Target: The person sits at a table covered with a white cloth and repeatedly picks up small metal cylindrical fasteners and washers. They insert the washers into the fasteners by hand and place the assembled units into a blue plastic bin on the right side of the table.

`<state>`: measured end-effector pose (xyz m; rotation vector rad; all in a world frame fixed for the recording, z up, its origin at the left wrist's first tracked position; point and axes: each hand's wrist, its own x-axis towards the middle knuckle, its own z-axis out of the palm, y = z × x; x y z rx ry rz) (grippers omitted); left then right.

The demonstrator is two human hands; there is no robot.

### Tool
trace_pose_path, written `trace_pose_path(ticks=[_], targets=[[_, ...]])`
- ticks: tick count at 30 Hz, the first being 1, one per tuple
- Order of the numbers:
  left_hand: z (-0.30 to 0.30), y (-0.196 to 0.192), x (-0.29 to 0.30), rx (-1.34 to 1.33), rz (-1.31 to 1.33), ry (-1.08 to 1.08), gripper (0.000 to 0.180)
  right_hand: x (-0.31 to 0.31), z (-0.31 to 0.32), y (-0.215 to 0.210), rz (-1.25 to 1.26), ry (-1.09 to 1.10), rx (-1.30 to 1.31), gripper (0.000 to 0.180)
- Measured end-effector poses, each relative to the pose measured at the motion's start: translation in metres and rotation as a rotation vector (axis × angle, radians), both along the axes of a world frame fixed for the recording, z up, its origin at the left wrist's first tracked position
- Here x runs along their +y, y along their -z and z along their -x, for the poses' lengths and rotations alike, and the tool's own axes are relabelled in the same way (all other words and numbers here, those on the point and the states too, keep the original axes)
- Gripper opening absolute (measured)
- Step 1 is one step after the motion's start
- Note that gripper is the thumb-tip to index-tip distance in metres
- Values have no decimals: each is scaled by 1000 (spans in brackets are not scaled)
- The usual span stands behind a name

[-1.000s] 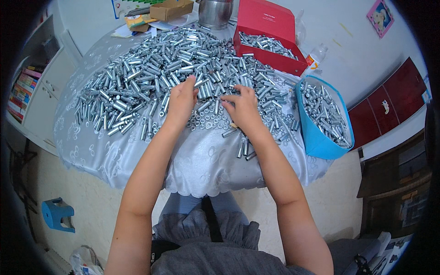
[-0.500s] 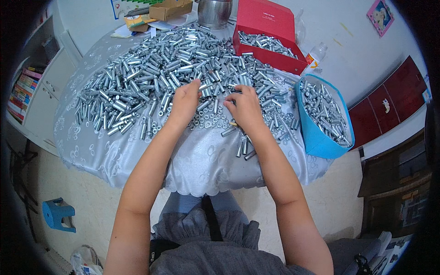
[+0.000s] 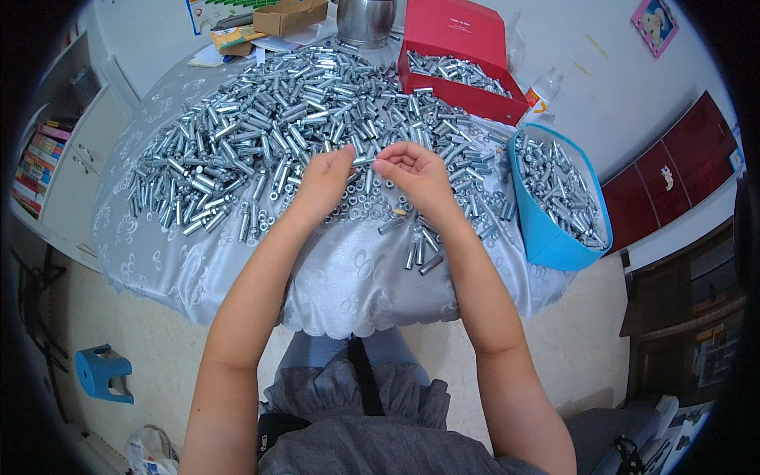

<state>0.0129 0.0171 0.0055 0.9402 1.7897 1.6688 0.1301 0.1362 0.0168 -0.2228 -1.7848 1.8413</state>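
Near the centre of the frame the left hand (image 3: pixel 323 184) and right hand (image 3: pixel 421 176) meet, fingertips seemingly pinching opposite ends of one slim metal piece (image 3: pixel 363 161), and a light grip with both ends kept in line would probably suit so small and slick-looking a part. Beyond them, across the upper middle, lies a heap of metal sleeves (image 3: pixel 261 119), smooth shiny cylinders, with ring-shaped nuts (image 3: pixel 364 209) loose just below the hands. A satiny, scallop-edged tablecloth (image 3: pixel 348 277) bears it all, while a soft-looking blue bin (image 3: pixel 554 249) at right and a stiff red box (image 3: pixel 443 91) at upper right hold more metal parts
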Motion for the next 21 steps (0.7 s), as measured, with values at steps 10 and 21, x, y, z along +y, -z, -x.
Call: trace_pose_path(ticks=[10, 21], targets=[[-6, 1, 1, -71, -108, 126, 39, 6, -4, -5, 241, -88, -137, 14], [-8, -8, -4, -172, -99, 194, 38, -2, -7, -10, 80, 13, -87, 14]])
